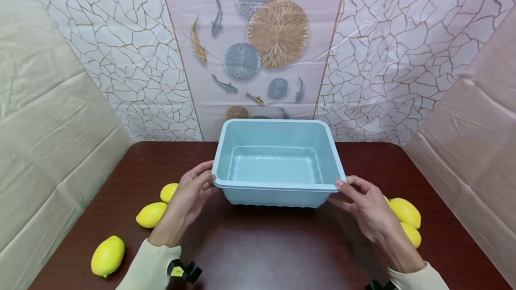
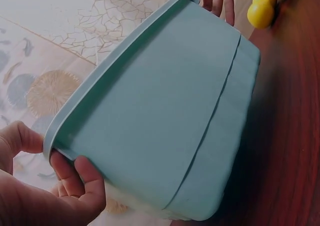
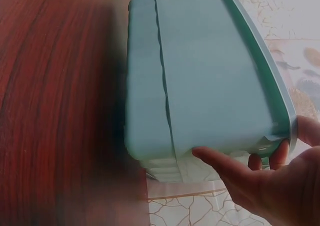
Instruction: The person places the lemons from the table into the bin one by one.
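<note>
A light blue rectangular plastic basin (image 1: 278,196) is held between both hands, its open top facing up and its inside bare. My left hand (image 1: 191,194) grips the rim at the near left corner, thumb on the rim and fingers curled under it. At the near right corner, my right hand (image 1: 368,207) pinches the rim, with one finger stretched along the outer wall in the right wrist view. A wavy line runs around the basin's lower wall (image 2: 220,136). Dark shadow lies under the basin; whether its bottom touches the table cannot be told.
Beside the left forearm are a lemon (image 1: 108,256), a second lemon (image 1: 151,215) and a third lemon (image 1: 168,192). Several lemons (image 1: 405,212) sit together by the right hand. The dark red-brown table (image 1: 278,245) meets a patterned cloth (image 1: 161,79) behind.
</note>
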`<action>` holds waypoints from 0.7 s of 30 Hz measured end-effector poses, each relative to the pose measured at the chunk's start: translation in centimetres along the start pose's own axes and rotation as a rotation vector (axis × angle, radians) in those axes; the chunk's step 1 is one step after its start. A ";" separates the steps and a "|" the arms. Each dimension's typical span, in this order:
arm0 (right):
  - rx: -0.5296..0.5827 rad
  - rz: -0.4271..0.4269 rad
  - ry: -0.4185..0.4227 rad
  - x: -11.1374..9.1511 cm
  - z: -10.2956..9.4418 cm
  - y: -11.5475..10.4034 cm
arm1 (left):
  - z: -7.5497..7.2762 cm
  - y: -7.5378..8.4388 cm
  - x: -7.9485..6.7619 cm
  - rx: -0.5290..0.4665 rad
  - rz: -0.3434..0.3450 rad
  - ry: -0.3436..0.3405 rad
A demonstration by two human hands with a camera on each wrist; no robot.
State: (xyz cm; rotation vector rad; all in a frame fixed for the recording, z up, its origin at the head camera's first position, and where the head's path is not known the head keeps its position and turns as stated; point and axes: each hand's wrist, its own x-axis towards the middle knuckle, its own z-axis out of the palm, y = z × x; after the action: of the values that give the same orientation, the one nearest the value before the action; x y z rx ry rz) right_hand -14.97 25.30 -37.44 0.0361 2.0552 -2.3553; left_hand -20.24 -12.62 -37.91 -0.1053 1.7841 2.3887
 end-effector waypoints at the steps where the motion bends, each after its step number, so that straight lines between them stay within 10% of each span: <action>1: -0.004 0.002 -0.004 0.0 0.0 0.1 | -0.1 -0.1 0.0 0.007 0.002 0.008; 21: 0.004 0.016 -0.073 0.7 1.8 1.2 | -1.5 0.6 -0.3 0.249 0.048 0.192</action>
State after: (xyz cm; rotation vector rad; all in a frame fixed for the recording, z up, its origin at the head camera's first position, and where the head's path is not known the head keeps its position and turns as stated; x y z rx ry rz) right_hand -15.60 23.32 -38.40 -0.0328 2.0090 -2.3151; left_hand -20.15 -14.23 -37.72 -0.2716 2.1784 2.2299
